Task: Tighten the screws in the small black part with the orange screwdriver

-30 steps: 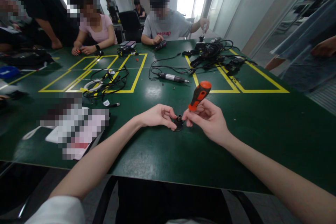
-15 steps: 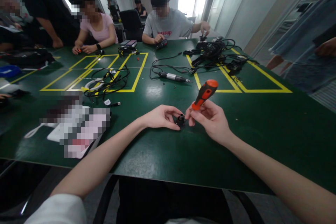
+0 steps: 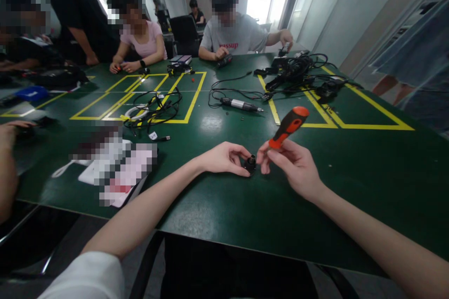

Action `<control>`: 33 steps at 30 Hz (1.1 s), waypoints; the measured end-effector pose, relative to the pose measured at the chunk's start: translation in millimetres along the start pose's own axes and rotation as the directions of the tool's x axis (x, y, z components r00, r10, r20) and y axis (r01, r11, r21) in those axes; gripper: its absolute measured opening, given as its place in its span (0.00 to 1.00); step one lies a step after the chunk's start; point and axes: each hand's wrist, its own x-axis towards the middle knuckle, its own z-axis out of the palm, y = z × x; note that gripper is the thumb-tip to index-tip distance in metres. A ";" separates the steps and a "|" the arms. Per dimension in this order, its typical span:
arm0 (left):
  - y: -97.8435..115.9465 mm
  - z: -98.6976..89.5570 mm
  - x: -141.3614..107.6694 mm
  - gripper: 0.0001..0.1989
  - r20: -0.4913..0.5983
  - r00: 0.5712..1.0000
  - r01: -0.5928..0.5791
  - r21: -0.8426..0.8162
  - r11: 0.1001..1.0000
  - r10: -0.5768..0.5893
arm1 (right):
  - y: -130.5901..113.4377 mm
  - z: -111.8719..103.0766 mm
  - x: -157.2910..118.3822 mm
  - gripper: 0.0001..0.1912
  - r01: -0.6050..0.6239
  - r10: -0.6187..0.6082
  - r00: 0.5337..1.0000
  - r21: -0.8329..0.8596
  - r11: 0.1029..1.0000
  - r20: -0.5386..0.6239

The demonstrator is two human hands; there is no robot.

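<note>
My left hand [image 3: 226, 159] rests on the green table, closed with thumb and fingertips around a small black round part [image 3: 250, 164]. The part has a short tube standing up from its top. In my right hand [image 3: 299, 168] is a screwdriver [image 3: 291, 124] with an orange and black handle, pinched near the lower end of the handle. Its handle leans up and to the right. The shaft is mostly hidden by my fingers, so its tip cannot be made out. My right fingertips are close beside the black part.
A corded electric screwdriver [image 3: 241, 104] lies ahead of my hands. Tangled black cables [image 3: 157, 107] lie left, and a larger heap [image 3: 298, 72] lies back right. Phones [image 3: 129, 173] lie by my left forearm. Across the table [image 3: 217, 210] people sit, one holding a dark tool [image 3: 224, 60].
The whole view has shifted, so everything sits further right in the picture. The screwdriver handle leans slightly more to the right. Both hands keep their holds.
</note>
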 end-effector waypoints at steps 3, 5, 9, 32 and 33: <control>0.0 -0.2 0.5 0.23 0.003 1.000 0.008 0.020 1.000 -0.008 | -0.9 1.0 0.0 0.18 0.012 -0.012 0.999 0.007 1.000 -0.034; 0.3 -0.3 0.4 0.23 0.003 1.000 0.004 0.026 1.000 -0.004 | -2.1 1.2 0.5 0.18 0.011 -0.012 0.999 -0.017 1.000 -0.050; 1.2 -0.4 -0.4 0.21 0.009 1.000 -0.008 0.019 1.000 0.008 | -4.6 -0.6 1.6 0.18 0.002 -0.008 0.997 -0.074 0.997 -0.071; 0.7 -1.7 -2.1 0.23 -0.002 1.000 0.009 0.030 0.999 -0.009 | -2.9 1.2 0.0 0.18 -0.012 0.010 0.999 -0.035 0.999 -0.043; 0.7 -2.0 -2.1 0.24 -0.002 1.000 0.010 0.034 0.999 -0.010 | -3.0 0.9 0.2 0.17 -0.010 0.009 0.999 -0.032 0.999 -0.039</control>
